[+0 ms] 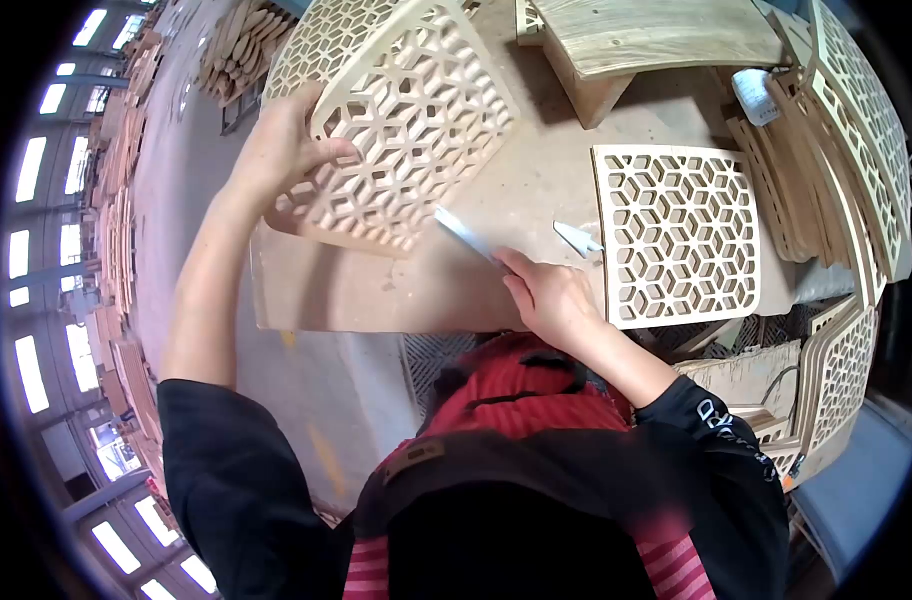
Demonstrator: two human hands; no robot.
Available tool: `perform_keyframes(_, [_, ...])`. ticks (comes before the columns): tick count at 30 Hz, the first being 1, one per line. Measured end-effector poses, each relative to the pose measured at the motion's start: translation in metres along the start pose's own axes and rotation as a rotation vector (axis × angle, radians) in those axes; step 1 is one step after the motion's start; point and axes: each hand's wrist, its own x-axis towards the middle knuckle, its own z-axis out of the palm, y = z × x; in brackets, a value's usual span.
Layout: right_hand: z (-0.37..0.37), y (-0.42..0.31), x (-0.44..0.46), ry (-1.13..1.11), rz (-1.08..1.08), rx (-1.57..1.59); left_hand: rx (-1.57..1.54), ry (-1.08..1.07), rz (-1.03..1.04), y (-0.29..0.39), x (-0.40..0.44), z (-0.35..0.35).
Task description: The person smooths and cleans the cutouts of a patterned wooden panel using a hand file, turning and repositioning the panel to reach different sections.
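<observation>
Your left hand (294,148) grips lattice panel (416,125) | right hand (554,300) clasps blade (466,236), tip past fingers (518,268) | slip could nick panel

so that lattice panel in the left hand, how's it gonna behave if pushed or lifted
The lattice panel is probably stiff: the left hand grips one edge and no sag shows. It is likely light for its size, being largely cut through with openings. The narrow strips between those openings may be fragile if pushed hard.
</observation>
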Motion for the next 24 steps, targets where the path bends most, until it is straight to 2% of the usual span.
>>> perform_keyframes(2, [0.004, -0.007, 0.007, -0.03, -0.042, -0.022, 0.064, -0.011, 0.173, -0.016, -0.002, -0.008])
perform_keyframes(6, [0.028, -0.022, 0.022, -0.037, -0.13, -0.009, 0.188, -0.009, 0.12, -0.02, -0.003, -0.012])
perform_keyframes(9, [0.04, -0.032, 0.03, -0.071, -0.145, -0.029, -0.06, -0.099, -0.077, -0.012, -0.012, -0.013])
perform_keyframes(10, [0.042, -0.035, 0.033, -0.086, -0.141, -0.044, -0.045, -0.07, 0.048, -0.024, -0.012, -0.01])
perform_keyframes(13, [0.048, -0.046, 0.044, -0.134, -0.114, -0.146, 0.079, -0.027, -0.007, -0.024, -0.017, -0.002])
perform_keyframes(16, [0.062, -0.048, 0.052, -0.105, -0.146, -0.293, 0.078, 0.005, 0.072, -0.028, -0.018, 0.003])
perform_keyframes(19, [0.068, -0.058, 0.061, -0.172, -0.185, -0.403, 0.087, 0.034, 0.099, -0.031, -0.017, 0.003])
perform_keyframes(22, [0.091, -0.06, 0.084, -0.045, -0.292, -0.364, 0.077, 0.089, 0.151, -0.037, -0.018, 0.006])
perform_keyframes(24, [0.104, -0.063, 0.103, -0.061, -0.286, -0.395, 0.101, 0.101, 0.145, -0.04, -0.017, 0.006])
